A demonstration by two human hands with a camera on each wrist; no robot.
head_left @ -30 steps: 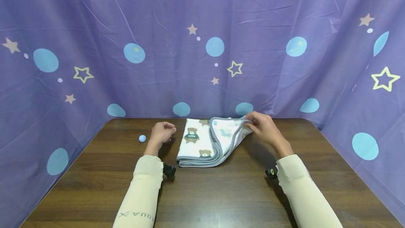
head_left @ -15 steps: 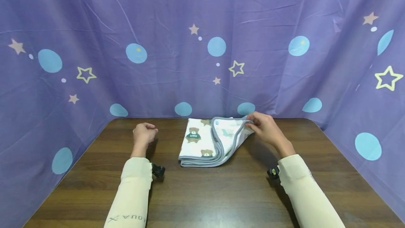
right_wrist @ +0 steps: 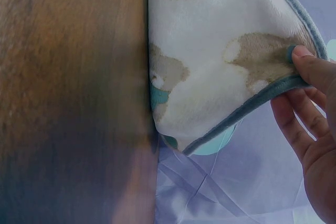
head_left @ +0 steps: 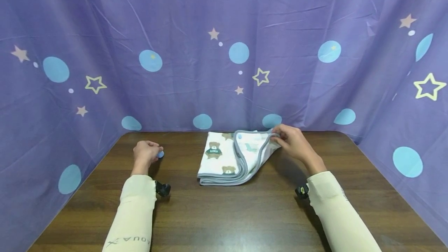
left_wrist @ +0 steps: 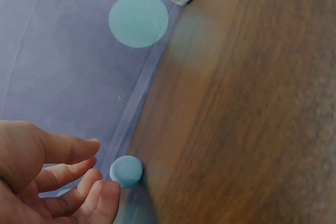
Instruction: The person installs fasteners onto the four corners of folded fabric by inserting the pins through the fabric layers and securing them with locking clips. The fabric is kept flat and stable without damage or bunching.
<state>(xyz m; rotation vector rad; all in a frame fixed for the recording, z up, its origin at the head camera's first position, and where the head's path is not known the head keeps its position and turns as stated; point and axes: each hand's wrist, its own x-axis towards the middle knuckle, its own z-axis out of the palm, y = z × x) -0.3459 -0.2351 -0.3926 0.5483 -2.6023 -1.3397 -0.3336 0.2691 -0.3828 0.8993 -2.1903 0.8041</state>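
A folded white blanket (head_left: 218, 154) with brown teddy bears and grey-blue edging lies on the table. My right hand (head_left: 294, 143) pinches its far right corner between thumb and fingers and holds it lifted, the layers curving up. The right wrist view shows the thumb on the raised corner of the blanket (right_wrist: 210, 77), fingers behind the edging. Over at the left, my left hand (head_left: 145, 154) is beside a small light-blue ball (left_wrist: 126, 171), fingers bent loosely. The ball is at the fingertips; thumb and fingers stand apart, and whether they touch it I cannot tell.
The brown wooden table (head_left: 231, 213) carries the blanket and the ball. A purple curtain (head_left: 189, 49) with stars and blue dots hangs behind and along both sides. Small black cameras sit at both wrists, including the left wrist camera (head_left: 162, 189).
My left hand has moved left across the table, away from the blanket, to the blue ball, passing in front of it midway. My right hand keeps hold of the blanket corner in the same place.
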